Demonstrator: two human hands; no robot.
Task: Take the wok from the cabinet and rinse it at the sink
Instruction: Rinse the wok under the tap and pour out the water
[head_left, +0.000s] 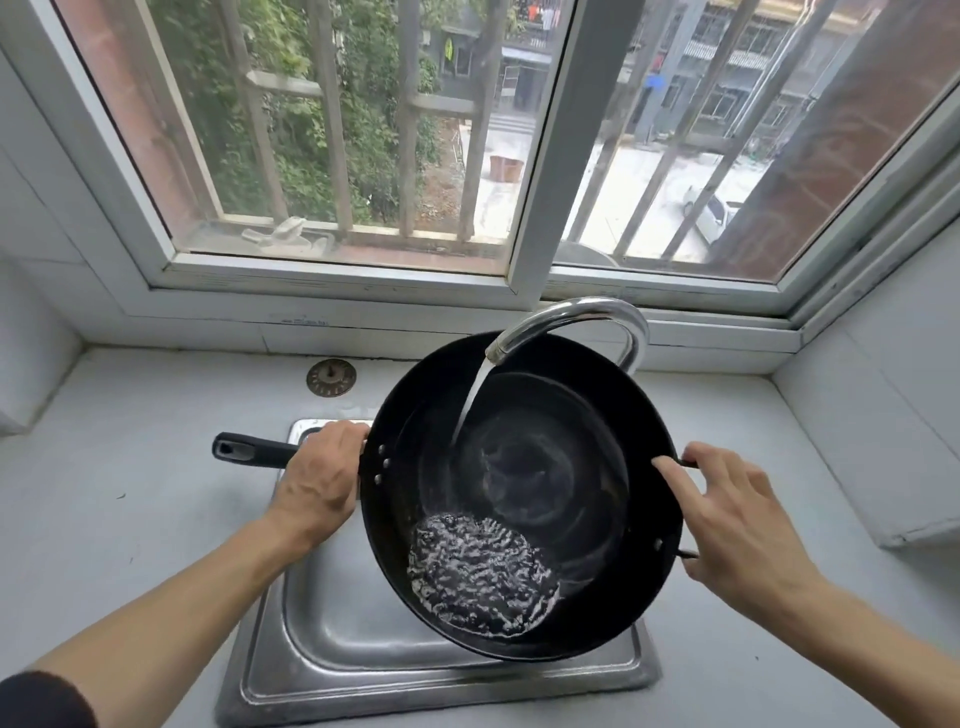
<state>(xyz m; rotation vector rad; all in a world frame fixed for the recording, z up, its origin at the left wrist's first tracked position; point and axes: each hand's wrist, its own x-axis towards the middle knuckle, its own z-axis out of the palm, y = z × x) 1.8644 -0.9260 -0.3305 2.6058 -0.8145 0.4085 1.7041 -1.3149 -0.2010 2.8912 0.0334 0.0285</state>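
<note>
Both hands, left hand (322, 480) and right hand (737, 525), grip the black wok (545, 467), water pooling inside.

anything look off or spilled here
No spill. The wok is tilted over the sink, so water pools at its low near side. The drain strainer lies out on the counter.

Round drain strainer (331, 378) on grey countertop (130, 467), barred window (415, 130) behind, parked white car (711, 218) outside
</note>
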